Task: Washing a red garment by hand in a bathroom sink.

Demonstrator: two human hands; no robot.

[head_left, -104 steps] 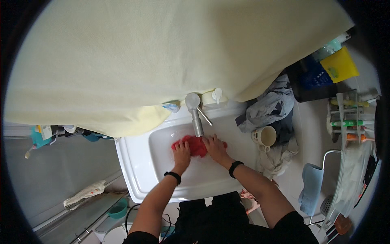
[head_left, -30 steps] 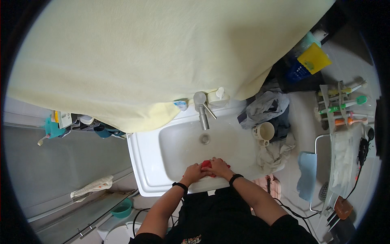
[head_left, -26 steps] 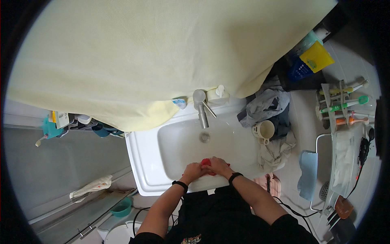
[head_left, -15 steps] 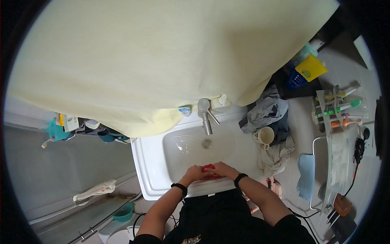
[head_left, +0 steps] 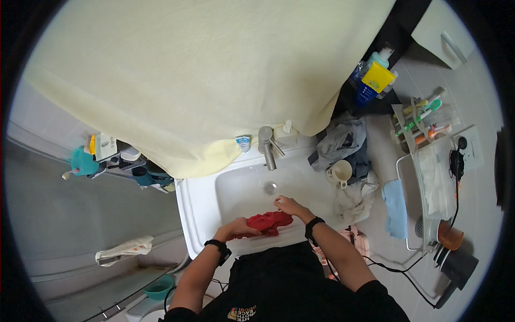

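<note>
A crumpled red cloth (head_left: 268, 220) is spread out over the near side of the white sink basin. My left hand (head_left: 236, 228) is closed around its left part, with some red fabric hanging below the fingers. At the cloth's upper right edge, my right hand (head_left: 291, 207) has its fingers curled together, pointing left over the basin. What those fingers hold, if anything, is hidden. Beyond my hands lie the drain (head_left: 270, 188) and the grey metal faucet (head_left: 266, 145), its spout above the white sink (head_left: 236, 190).
A cream mug (head_left: 339, 173) and heaped grey clothes (head_left: 343, 139) sit along the sink's right side. A small tube (head_left: 243, 143) stands left of the faucet. A cream curtain (head_left: 204, 80) hangs behind. On the right wall is a rack (head_left: 435, 177) with toothbrushes above a blue cloth (head_left: 395, 209).
The red cloth, bunched between both hands before, is now opened out. My left hand has moved left with it, and my right hand has lifted up and away from the left.
</note>
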